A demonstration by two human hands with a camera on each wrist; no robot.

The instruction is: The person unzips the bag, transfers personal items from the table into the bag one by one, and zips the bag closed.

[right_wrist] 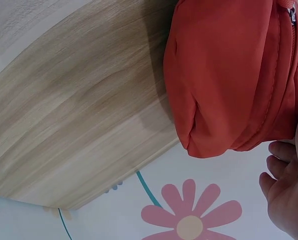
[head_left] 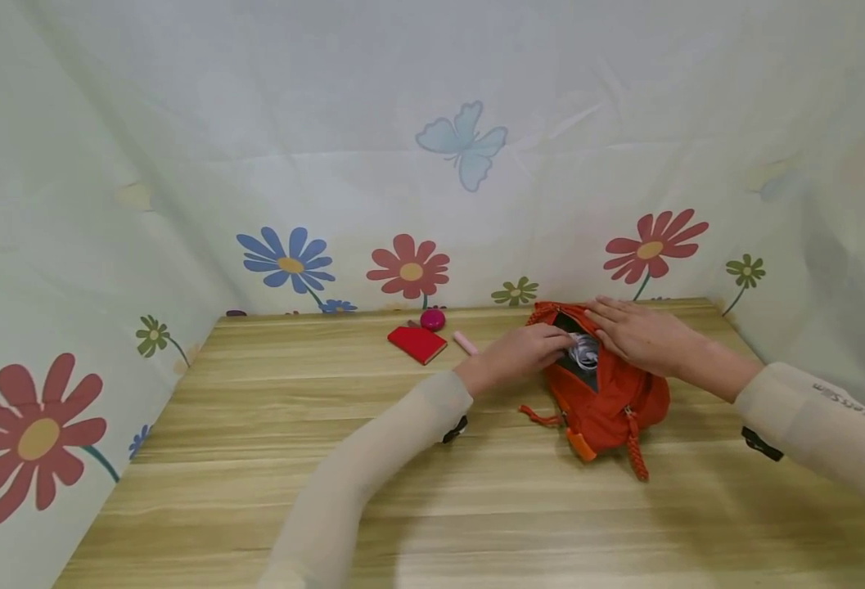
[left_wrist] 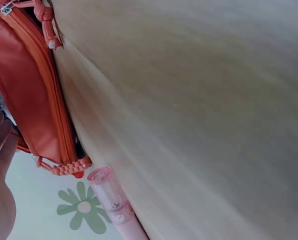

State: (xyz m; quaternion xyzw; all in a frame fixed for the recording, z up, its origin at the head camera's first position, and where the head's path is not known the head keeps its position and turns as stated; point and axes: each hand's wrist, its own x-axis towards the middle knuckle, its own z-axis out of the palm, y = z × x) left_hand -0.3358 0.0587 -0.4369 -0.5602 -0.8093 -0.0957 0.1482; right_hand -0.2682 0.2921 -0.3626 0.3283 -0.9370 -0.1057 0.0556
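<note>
A person worked both hands at an orange bag (head_left: 609,401) lying toward the far right of a wooden table (head_left: 270,458), its top zip open. The left hand (head_left: 522,353) reached in from the left, its fingertips at the bag's mouth and seemingly pinching a coil of white cable (head_left: 585,350) that sat half inside the opening; the exact grip could not be told for certain from the head view. The right hand (head_left: 641,335) lay flat across the bag's far right edge, fingers straight and spread, pressing the fabric down.

To the left of the bag, well apart from it, lay a red booklet (head_left: 418,343), with a round pink object (head_left: 433,319) just beyond it and a pink tube (head_left: 465,343) between the booklet and the bag. A flower-printed cloth (head_left: 410,268) walled in the table.

The likely trouble from here: the loose cable could snag on the zip teeth or spring back out if the pinch slackened, and the soft bag might slide or collapse at its mouth should the flat right hand ease its pressure. The pink tube lay close enough to be knocked by the left wrist.
</note>
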